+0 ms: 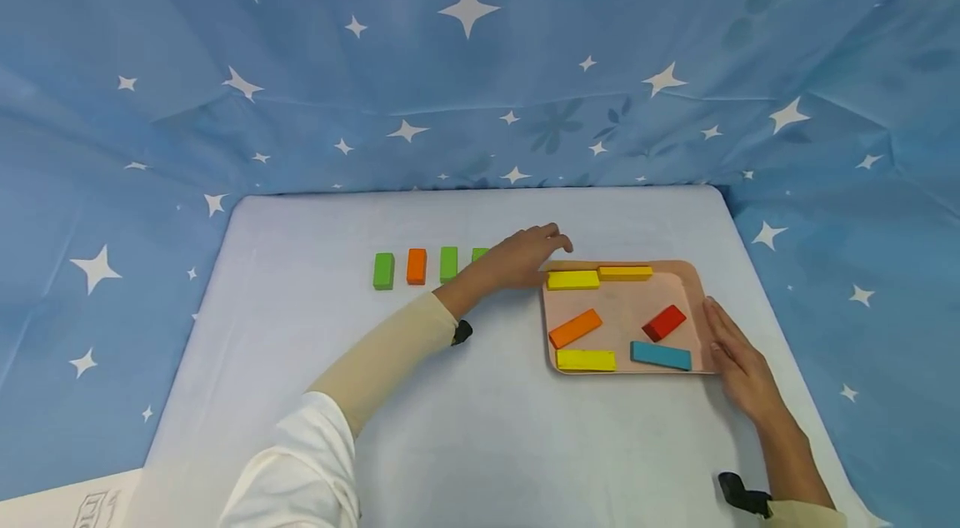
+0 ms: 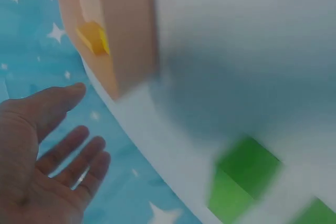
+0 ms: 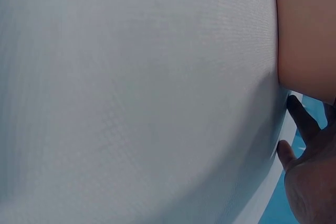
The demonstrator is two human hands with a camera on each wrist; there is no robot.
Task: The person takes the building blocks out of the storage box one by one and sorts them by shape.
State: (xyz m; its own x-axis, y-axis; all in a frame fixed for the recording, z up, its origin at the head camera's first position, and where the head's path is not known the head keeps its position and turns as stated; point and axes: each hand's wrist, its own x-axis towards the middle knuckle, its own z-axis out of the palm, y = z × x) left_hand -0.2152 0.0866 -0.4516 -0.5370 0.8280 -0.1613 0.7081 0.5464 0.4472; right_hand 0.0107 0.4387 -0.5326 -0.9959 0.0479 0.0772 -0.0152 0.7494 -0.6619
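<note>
A pink rectangular tray (image 1: 621,328) lies on the white table, with several coloured wooden blocks in it. Near its upper left corner is my left hand (image 1: 525,256), fingers loosely spread and holding nothing; the left wrist view shows the same bare palm (image 2: 52,166) beside the tray's wall (image 2: 128,30). My right hand (image 1: 746,370) rests along the tray's right side with nearly straight fingers. Inside the tray are yellow blocks (image 1: 573,281), an orange block (image 1: 575,329), a red block (image 1: 663,323) and a blue block (image 1: 660,355).
Left of the tray stands a row with a green block (image 1: 383,271), an orange block (image 1: 416,266), another green block (image 1: 448,264) and one more green block (image 1: 479,253) partly behind my left forearm. A blue star-patterned cloth (image 1: 465,95) surrounds the table (image 1: 465,445).
</note>
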